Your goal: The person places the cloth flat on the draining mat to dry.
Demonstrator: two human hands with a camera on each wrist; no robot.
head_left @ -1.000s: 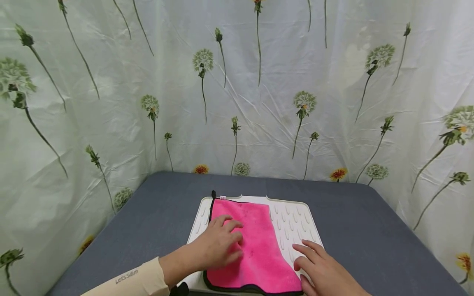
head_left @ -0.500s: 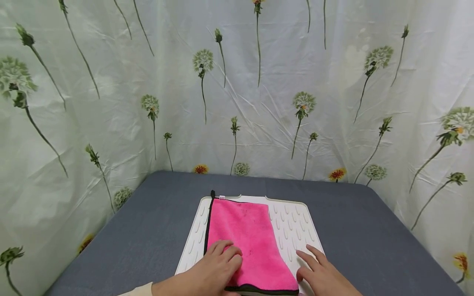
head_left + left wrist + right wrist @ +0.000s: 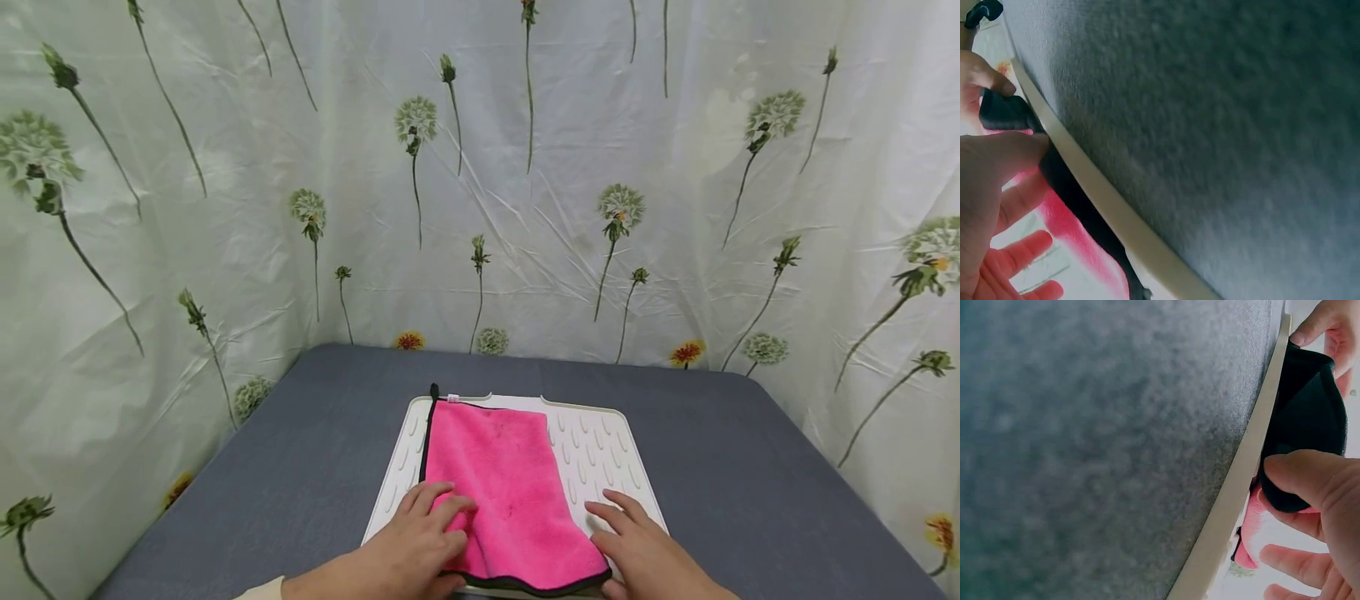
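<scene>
A bright pink cloth (image 3: 506,492) with black edging lies over the left and middle of a white ribbed tray (image 3: 600,450). My left hand (image 3: 416,533) pinches its near edge toward the left; in the left wrist view the thumb lies on the black edging (image 3: 1079,197), the other fingers spread. At the near right corner my right hand (image 3: 645,546) pinches the cloth between thumb and forefinger. The right wrist view shows the cloth's dark underside (image 3: 1310,412) raised between both hands, by the tray's rim (image 3: 1229,506).
The tray stands at the near side of a dark grey table (image 3: 720,475). A white curtain (image 3: 555,192) printed with dandelions hangs behind and along both sides. A small black loop (image 3: 434,390) sticks out at the cloth's far left corner.
My left hand has come back from above the cloth's left part to its near edge and taken hold there. My right hand stays by the near right corner, shifting only slightly.
</scene>
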